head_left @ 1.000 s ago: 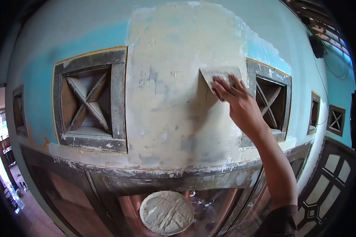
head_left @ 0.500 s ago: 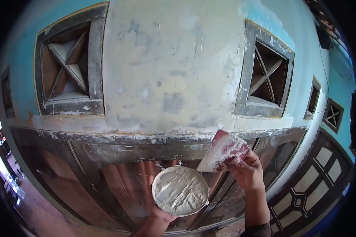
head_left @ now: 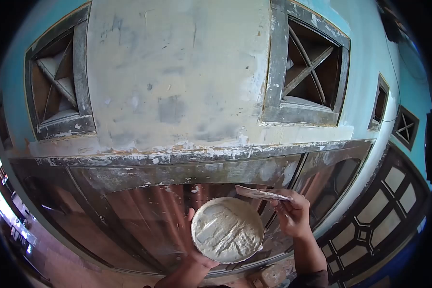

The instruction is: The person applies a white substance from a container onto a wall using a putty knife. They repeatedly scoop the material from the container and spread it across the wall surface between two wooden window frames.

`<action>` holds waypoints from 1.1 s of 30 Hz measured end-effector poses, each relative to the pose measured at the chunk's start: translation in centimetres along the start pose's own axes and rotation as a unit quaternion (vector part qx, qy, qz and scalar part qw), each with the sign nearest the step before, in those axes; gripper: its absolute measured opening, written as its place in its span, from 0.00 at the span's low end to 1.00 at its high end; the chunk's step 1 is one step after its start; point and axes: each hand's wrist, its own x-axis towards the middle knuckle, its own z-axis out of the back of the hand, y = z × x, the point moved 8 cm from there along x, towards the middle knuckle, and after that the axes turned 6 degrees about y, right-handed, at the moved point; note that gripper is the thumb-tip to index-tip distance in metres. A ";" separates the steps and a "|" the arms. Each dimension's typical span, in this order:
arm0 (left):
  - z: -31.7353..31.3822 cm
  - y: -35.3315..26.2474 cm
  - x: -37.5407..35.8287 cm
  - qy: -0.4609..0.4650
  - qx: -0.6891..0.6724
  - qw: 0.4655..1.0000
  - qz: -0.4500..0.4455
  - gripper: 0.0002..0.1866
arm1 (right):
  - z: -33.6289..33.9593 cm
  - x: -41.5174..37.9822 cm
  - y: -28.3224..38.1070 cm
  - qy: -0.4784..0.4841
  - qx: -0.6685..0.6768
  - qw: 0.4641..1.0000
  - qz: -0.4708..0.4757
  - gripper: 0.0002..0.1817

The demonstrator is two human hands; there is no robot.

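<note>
My left hand [head_left: 200,259] holds a round tub of putty [head_left: 228,230] from below and the side, its fingertips showing at the left rim. The pale grey paste inside is ridged and scraped. In my right hand [head_left: 293,214] is a putty spreader [head_left: 264,193], a flat reddish plate smeared with white paste. It is gripped between thumb and fingers and seen nearly edge-on, just above the tub's upper right rim. Ahead rises a wall [head_left: 177,77] with patchy cream and grey filler.
Two square vents with crossed bars, a left vent [head_left: 83,77] and a right vent [head_left: 275,72], flank the patched wall. Below runs a dark wooden ledge [head_left: 177,157] with flaking white paint over glass panels [head_left: 144,216]. A panelled door [head_left: 372,218] stands at right.
The spreader has turned from showing its broad face to nearly edge-on. The tub sits slightly further right in view, and the camera has shifted right and closer to the wall.
</note>
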 end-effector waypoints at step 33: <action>2.1 3.5 1.4 -0.023 0.029 0.999 -0.025 0.39 | 5.5 -1.4 1.8 0.053 -0.150 0.985 0.061 0.21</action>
